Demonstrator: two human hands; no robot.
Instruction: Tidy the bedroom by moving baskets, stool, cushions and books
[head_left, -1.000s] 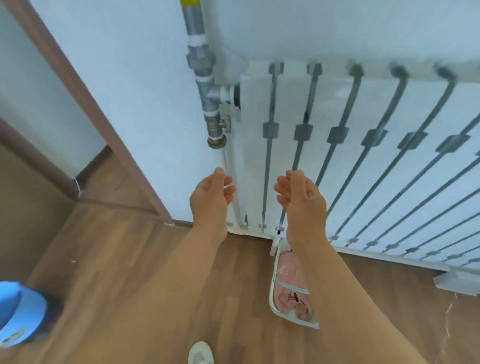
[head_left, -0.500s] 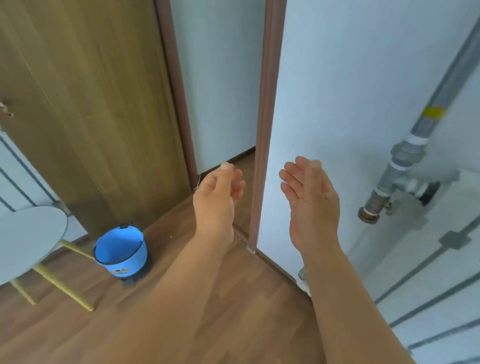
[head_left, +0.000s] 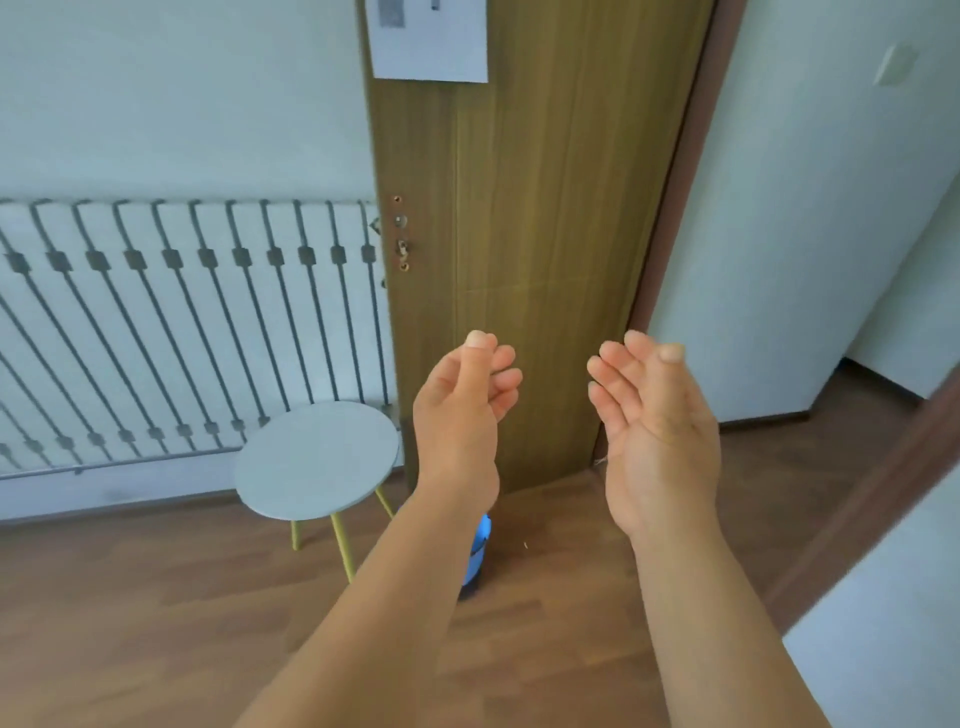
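Both hands are raised at centre frame and hold nothing: the left hand (head_left: 460, 415) has its fingers loosely curled, the right hand (head_left: 657, 421) is open with the palm turned inward. The stool (head_left: 316, 460) — round white top, yellow legs — stands on the wood floor (head_left: 156, 623) at lower left, before the radiator (head_left: 182, 332). A blue basket (head_left: 479, 553), mostly hidden behind the left forearm, sits beside the door (head_left: 535, 260). Neither item appears to have been handled; cushions and books are not in view — most of the task likely remains.

Round white stool (head_left: 314, 460) (yellow legs) upright, blue basket (head_left: 479, 553) beside
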